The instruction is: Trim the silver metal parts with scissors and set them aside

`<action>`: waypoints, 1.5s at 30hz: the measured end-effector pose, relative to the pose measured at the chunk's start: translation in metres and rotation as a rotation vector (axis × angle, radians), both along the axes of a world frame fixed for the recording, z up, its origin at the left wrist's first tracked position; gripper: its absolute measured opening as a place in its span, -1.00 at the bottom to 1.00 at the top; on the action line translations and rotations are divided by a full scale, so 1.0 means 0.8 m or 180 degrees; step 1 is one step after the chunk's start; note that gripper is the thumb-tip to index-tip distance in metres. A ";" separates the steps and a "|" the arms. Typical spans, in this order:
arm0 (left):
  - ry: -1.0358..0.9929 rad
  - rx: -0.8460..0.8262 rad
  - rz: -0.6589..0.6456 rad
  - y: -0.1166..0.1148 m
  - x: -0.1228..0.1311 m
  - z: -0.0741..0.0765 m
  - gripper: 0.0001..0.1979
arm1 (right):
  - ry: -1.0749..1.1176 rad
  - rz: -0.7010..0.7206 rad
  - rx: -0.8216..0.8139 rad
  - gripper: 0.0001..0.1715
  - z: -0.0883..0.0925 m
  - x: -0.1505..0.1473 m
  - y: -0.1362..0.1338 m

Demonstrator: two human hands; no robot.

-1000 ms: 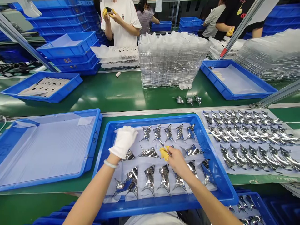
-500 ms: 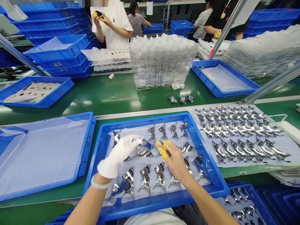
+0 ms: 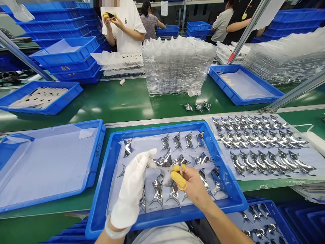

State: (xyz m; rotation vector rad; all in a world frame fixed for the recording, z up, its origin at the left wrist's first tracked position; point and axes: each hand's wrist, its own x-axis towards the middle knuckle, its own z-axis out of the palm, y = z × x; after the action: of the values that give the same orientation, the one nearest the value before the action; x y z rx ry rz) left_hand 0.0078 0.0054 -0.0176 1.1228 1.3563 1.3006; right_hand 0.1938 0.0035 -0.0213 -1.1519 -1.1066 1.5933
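My left hand, in a white glove, pinches a shiny chrome fin-shaped part above the blue tray in front of me. My right hand is bare, with yellow finger cots on thumb and fingertips, and it pinches something small at the same part's lower edge. Several more chrome parts lie in rows on white foam inside the tray.
A blue tray lined with white foam sits to the left. A white sheet with rows of chrome parts lies to the right. Clear blister trays are stacked across the green belt. Other people work behind it.
My left hand picked a chrome part from the tray's upper left and drew it toward me. My right hand closed in on it. Both hands moved nearer my body.
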 end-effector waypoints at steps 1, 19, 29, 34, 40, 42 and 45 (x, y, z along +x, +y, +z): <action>0.0107 -0.0136 0.0042 -0.005 0.005 -0.001 -0.56 | 0.0020 -0.0046 -0.0053 -0.52 0.003 -0.002 -0.001; 0.0624 0.1555 0.0350 -0.035 0.011 -0.007 -0.74 | -0.1462 -0.0360 0.3147 -0.70 -0.034 -0.002 -0.024; 0.1749 0.2341 -0.0122 -0.047 0.002 0.003 -0.61 | -0.1113 -0.0355 0.2918 -0.55 -0.045 -0.009 -0.014; 0.1738 0.2231 -0.0015 -0.048 0.004 0.003 -0.62 | -0.1052 -0.0235 0.2858 -0.63 -0.041 -0.009 -0.015; 0.1540 0.2039 0.0181 -0.048 0.012 0.007 -0.65 | -0.1013 -0.0166 0.2528 -0.59 -0.038 -0.011 -0.018; 0.1406 0.1978 0.0216 -0.048 0.014 0.007 -0.66 | -0.0969 -0.0109 0.2491 -0.57 -0.035 -0.012 -0.019; 0.1192 0.1829 0.0332 -0.046 0.016 0.008 -0.70 | -0.0746 0.0057 0.2187 -0.59 -0.029 -0.014 -0.020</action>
State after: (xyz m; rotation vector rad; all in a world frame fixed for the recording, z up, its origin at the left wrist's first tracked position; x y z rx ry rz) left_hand 0.0205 -0.0315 -0.0115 1.7754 1.3505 1.6757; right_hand 0.1830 -0.0129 -0.0448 -0.8626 -1.6497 0.9640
